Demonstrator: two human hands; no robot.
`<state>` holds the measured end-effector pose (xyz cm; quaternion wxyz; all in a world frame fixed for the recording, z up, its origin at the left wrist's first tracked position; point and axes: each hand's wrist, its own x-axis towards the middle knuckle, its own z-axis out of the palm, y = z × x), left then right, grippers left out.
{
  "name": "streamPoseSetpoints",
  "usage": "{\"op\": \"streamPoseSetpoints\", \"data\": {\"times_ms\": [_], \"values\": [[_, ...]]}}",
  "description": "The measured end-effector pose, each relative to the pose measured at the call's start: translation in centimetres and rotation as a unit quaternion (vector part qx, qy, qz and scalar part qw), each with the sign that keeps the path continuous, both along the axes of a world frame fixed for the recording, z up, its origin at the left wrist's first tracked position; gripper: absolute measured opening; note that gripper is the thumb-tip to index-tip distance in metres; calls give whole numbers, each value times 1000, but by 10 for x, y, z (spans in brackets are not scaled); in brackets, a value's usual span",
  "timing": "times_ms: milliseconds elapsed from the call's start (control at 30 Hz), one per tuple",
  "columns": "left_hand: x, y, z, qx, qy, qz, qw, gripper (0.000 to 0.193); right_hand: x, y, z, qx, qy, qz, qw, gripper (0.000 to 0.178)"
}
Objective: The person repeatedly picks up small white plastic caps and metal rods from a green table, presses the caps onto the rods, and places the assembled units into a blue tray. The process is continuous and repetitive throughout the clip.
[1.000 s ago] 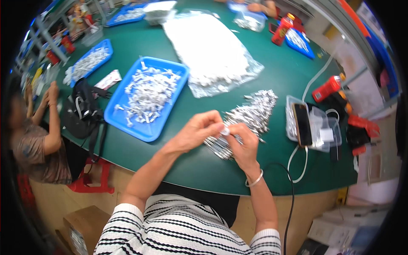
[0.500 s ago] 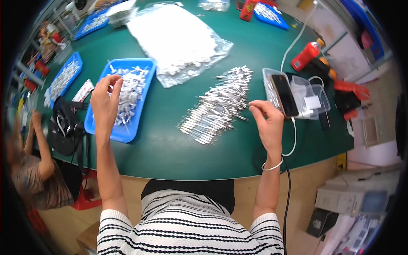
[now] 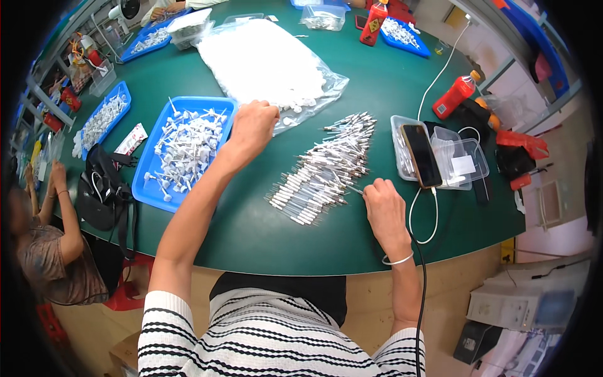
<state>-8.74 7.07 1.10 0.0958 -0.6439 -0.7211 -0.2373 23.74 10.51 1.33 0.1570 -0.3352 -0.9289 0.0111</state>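
Observation:
My left hand [image 3: 252, 131] is at the near edge of a clear plastic bag [image 3: 336, 88] filled with small white pieces [image 3: 301, 100]. Its fingers are curled closed, and whatever they hold is hidden. To the right, my right hand [image 3: 384, 210] pinches one end of a thin rod [image 3: 356, 190], whose other end reaches the pile. That pile of slim white-and-metal rods [image 3: 326, 166] lies between my hands, its near rows side by side. Left of my left forearm, a blue tray [image 3: 148, 196] holds many white-headed pieces with thin stems [image 3: 185, 147].
A phone [image 3: 421, 154] with a white cable rests on clear plastic boxes [image 3: 468, 166] at the right. Red bottles [image 3: 453, 97] stand around the table's right side. A black bag [image 3: 97, 195] and another blue tray [image 3: 103, 119] are at the left, where a person sits.
My left hand has moved right, from over the blue tray to the bag's edge. My right hand has dropped lower and slightly left, now pinching a rod at the pile.

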Motion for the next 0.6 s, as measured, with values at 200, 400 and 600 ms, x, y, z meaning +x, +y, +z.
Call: {"op": "streamPoseSetpoints", "data": {"times_ms": [200, 400, 600], "values": [[4, 33, -27, -32, 42, -23, 998, 11, 23, -7, 8, 17, -48, -29, 998, 9], [17, 14, -18, 32, -147, -41, 988, 12, 18, -2, 32, -414, 263, -56, 870, 8], [67, -58, 4, -86, -650, -131, 743, 19, -49, 3, 37, -572, 440, 101, 685, 14]]}}
